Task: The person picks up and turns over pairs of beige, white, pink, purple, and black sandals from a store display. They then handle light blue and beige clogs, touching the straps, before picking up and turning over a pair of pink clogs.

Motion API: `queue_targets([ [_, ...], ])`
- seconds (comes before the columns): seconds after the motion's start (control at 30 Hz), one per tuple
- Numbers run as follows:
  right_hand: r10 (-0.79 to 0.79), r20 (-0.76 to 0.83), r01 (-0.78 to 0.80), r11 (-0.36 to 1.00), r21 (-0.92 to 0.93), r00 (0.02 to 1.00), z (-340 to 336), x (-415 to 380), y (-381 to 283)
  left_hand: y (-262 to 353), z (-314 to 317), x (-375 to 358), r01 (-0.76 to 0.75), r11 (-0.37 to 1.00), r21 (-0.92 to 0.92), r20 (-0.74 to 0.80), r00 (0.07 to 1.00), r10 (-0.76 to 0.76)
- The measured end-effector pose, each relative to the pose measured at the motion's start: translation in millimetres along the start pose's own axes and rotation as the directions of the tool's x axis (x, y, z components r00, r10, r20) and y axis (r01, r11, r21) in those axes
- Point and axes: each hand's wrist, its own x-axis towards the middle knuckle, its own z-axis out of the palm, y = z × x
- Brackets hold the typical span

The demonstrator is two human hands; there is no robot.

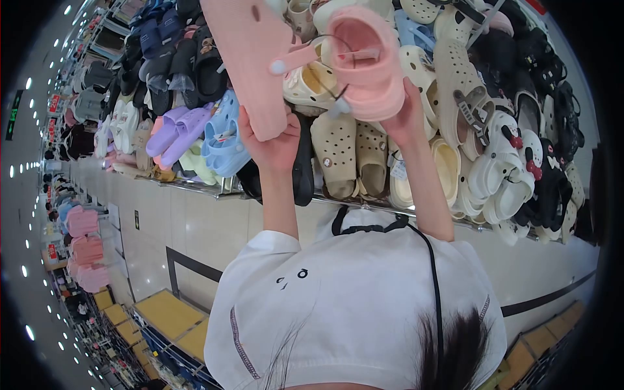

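Observation:
My left hand (272, 140) grips the lower end of a pink clog (250, 62), whose smooth underside or side faces the camera. At its right, my right hand (404, 117) holds a second pink clog (365, 65) near its lower right edge. A pink strap with a white button (279, 67) juts out between the two clogs. Dark thin loops cross the opening of the right clog. Beige perforated clogs (335, 153) lie on the display just beneath both hands.
Rows of shoes fill the display: purple slides (179, 133), blue clogs (224, 140), white clogs (504, 175) and black shoes (211, 68). A metal rail (214, 192) runs along its front edge. Pink clothes (84, 240) hang at the far left, above yellowish boxes (169, 312).

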Motion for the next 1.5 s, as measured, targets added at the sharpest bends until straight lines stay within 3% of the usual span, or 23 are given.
queue_targets([
  [0.03, 0.058, 0.056, -0.063, 0.994, 0.094, 0.997, -6, -3, 3, 0, -3, 0, 0.126, 0.987, -0.101, 0.131, 0.985, -0.112],
  [0.07, 0.054, 0.054, -0.059, 0.994, 0.094, 0.997, -11, -3, 8, -2, -5, -2, 0.129, 0.986, -0.102, 0.133, 0.984, -0.115],
  [0.13, 0.133, 0.27, -0.183, 0.968, 0.169, 0.953, -12, -3, 17, -9, -5, -7, 0.175, 0.976, -0.131, 0.111, 0.981, -0.161],
  [0.17, 0.13, 0.271, -0.179, 0.969, 0.168, 0.954, -10, -5, 21, -10, -4, -8, 0.178, 0.975, -0.131, 0.114, 0.98, -0.164],
  [0.23, 0.239, 0.095, -0.245, 0.967, 0.065, 0.966, 3, -13, 28, -13, -2, -11, 0.02, 1.0, -0.021, -0.165, 0.986, -0.024],
  [0.3, 0.283, 0.11, -0.295, 0.949, 0.116, 0.953, -2, -13, 37, -16, 3, -16, 0.003, 0.998, 0.067, -0.149, 0.989, 0.007],
  [0.37, 0.288, 0.262, -0.36, 0.886, 0.291, 0.921, 8, -23, 41, -21, 9, -18, -0.021, 0.987, 0.158, -0.132, 0.99, 0.042],
  [0.47, 0.276, 0.171, -0.317, 0.901, 0.296, 0.946, 3, -23, 49, -25, 8, -19, 0.006, 0.997, 0.082, -0.082, 0.997, 0.001],
  [0.53, 0.262, 0.125, -0.287, 0.917, 0.276, 0.957, 1, -26, 49, -26, -1, -20, 0.188, 0.973, -0.132, 0.128, 0.977, -0.171],
  [0.57, 0.252, 0.132, -0.274, 0.941, 0.199, 0.959, -1, -28, 48, -26, -3, -21, 0.191, 0.973, -0.132, 0.13, 0.976, -0.174],
  [0.63, 0.241, 0.142, -0.258, 0.959, 0.118, 0.96, -2, -31, 43, -26, -2, -26, 0.198, 0.934, -0.297, 0.153, 0.975, -0.158],
  [0.7, 0.078, 0.073, -0.075, 0.996, -0.048, 0.994, 0, -34, 38, -27, -2, -27, 0.241, 0.904, -0.352, 0.21, 0.962, -0.175],
  [0.73, 0.082, 0.075, -0.079, 0.996, -0.049, 0.994, -3, -34, 36, -27, -3, -28, 0.285, 0.871, -0.401, 0.265, 0.946, -0.188],
  [0.83, 0.076, 0.144, -0.082, 0.996, 0.038, 0.987, -11, -36, 30, -24, -13, -33, 0.253, 0.914, -0.317, 0.17, 0.963, -0.208],
  [0.9, 0.053, 0.154, -0.038, 0.995, -0.096, 0.987, -8, -38, 24, -18, -24, -37, 0.212, 0.926, -0.313, 0.109, 0.976, -0.187],
  [0.97, 0.012, 0.136, 0.011, 0.986, -0.166, 0.991, 1, -40, 18, -12, -30, -37, 0.257, 0.902, -0.347, 0.003, 0.962, -0.273],
  [1.03, -0.031, 0.121, 0.059, 0.97, -0.236, 0.992, 3, -42, 15, -16, -34, -38, 0.288, 0.86, -0.421, 0.029, 0.952, -0.305],
  [1.13, 0.023, 0.11, 0.008, 0.963, -0.269, 0.994, -5, -44, 8, -17, -39, -43, 0.271, 0.953, -0.137, -0.15, 0.945, -0.291],
  [1.27, -0.024, 0.166, 0.084, 0.926, -0.367, 0.986, -7, -50, 3, -14, -55, -44, 0.391, 0.907, -0.157, -0.066, 0.912, -0.405],
  [1.33, -0.011, 0.191, 0.091, 0.903, -0.419, 0.982, -3, -53, 1, -23, -35, -44, 0.271, 0.937, 0.223, -0.54, 0.834, -0.113],
  [1.37, -0.017, 0.222, 0.115, 0.891, -0.439, 0.975, -1, -55, 1, -23, -37, -44, 0.272, 0.936, 0.223, -0.54, 0.834, -0.114],
  [1.43, -0.025, 0.25, 0.141, 0.878, -0.458, 0.968, 1, -57, 2, -24, -38, -41, 0.382, 0.783, 0.491, -0.552, 0.832, -0.06],
  [1.5, -0.042, 0.257, 0.161, 0.872, -0.461, 0.965, 1, -57, 4, -22, -21, -38, 0.37, 0.844, 0.388, -0.49, 0.859, -0.152],
])
